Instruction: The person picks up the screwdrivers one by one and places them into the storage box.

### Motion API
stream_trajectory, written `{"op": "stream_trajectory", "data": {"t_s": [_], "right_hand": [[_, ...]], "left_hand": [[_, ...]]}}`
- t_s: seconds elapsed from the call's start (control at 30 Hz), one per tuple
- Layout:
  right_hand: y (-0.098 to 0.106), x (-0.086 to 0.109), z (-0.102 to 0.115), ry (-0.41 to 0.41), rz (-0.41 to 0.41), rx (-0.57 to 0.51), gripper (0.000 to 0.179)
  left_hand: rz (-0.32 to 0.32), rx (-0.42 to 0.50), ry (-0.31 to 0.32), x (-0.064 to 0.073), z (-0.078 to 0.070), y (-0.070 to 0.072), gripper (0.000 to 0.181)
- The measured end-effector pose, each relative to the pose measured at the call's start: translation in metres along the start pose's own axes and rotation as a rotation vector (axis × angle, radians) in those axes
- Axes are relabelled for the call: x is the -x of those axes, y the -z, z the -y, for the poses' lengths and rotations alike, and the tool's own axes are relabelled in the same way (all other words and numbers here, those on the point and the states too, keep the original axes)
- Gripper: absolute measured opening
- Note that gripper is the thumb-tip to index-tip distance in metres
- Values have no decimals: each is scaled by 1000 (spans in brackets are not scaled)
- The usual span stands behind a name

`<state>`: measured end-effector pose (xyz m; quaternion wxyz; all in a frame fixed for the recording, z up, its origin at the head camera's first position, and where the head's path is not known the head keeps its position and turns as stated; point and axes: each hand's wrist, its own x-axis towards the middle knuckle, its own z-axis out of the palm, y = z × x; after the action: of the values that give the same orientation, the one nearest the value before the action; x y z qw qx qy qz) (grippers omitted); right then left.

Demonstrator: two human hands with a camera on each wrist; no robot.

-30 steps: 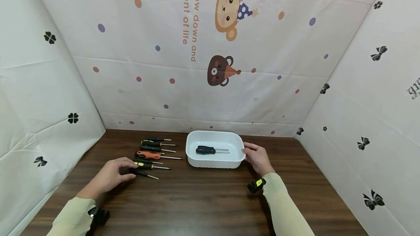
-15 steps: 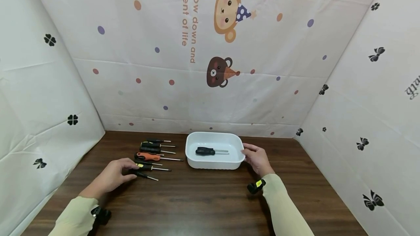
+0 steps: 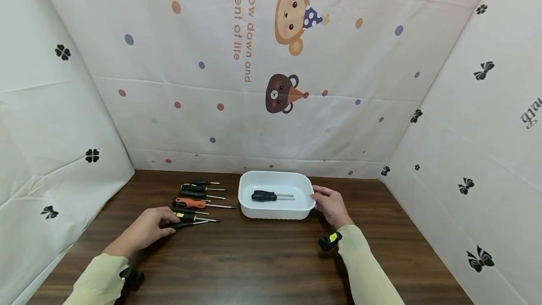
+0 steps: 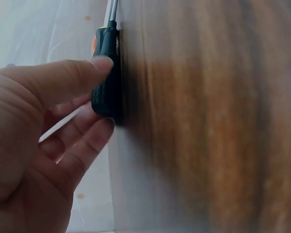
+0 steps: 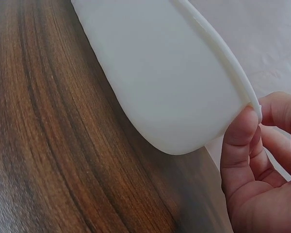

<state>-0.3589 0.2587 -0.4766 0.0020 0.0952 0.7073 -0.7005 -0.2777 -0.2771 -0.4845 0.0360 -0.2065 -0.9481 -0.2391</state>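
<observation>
My left hand [image 3: 148, 227] pinches the black handle of the nearest screwdriver [image 3: 185, 225], at the front of a row on the table. In the left wrist view the thumb lies on that handle [image 4: 108, 94], with fingers on its other side. Right beside it lies a black-and-yellow screwdriver [image 3: 188, 217], their shafts overlapping near the tips. My right hand [image 3: 332, 206] grips the right end of a white plastic tub [image 3: 275, 212]; the right wrist view shows thumb and fingers at its rim [image 5: 233, 63]. Black-handled screwdrivers [image 3: 264, 196] lie inside the tub, shafts pointing right.
Behind the held screwdriver, the row goes on with an orange-handled screwdriver [image 3: 192, 203] and several black-handled ones [image 3: 194, 194], tips to the right. The dark wooden table [image 3: 254, 262] meets a printed cloth backdrop [image 3: 211, 126] at the back, with cloth walls left and right.
The held screwdriver's tip has swung away from me, closer to the black-and-yellow one. My left hand has shifted only slightly. The right hand and the tub stay in place.
</observation>
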Motion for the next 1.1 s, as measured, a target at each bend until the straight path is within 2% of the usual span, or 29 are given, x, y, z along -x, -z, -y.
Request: {"op": "stream_trajectory", "data": {"t_s": [0.27, 0.43, 0.8, 0.93, 1.1], "right_hand": [[0, 0, 1, -6, 2, 13, 42], [0, 0, 0, 2, -2, 14, 42], [1, -1, -1, -11, 2, 33, 42], [1, 0, 0, -20, 5, 25, 41], [1, 1, 0, -14, 8, 9, 42]], "left_hand": [[11, -75, -27, -2, -5, -1, 18], [10, -54, -28, -2, -7, -1, 18], [23, 23, 32, -1, -8, -2, 17], [15, 32, 24, 0, -8, -2, 17], [-28, 40, -6, -2, -11, -2, 17]]}}
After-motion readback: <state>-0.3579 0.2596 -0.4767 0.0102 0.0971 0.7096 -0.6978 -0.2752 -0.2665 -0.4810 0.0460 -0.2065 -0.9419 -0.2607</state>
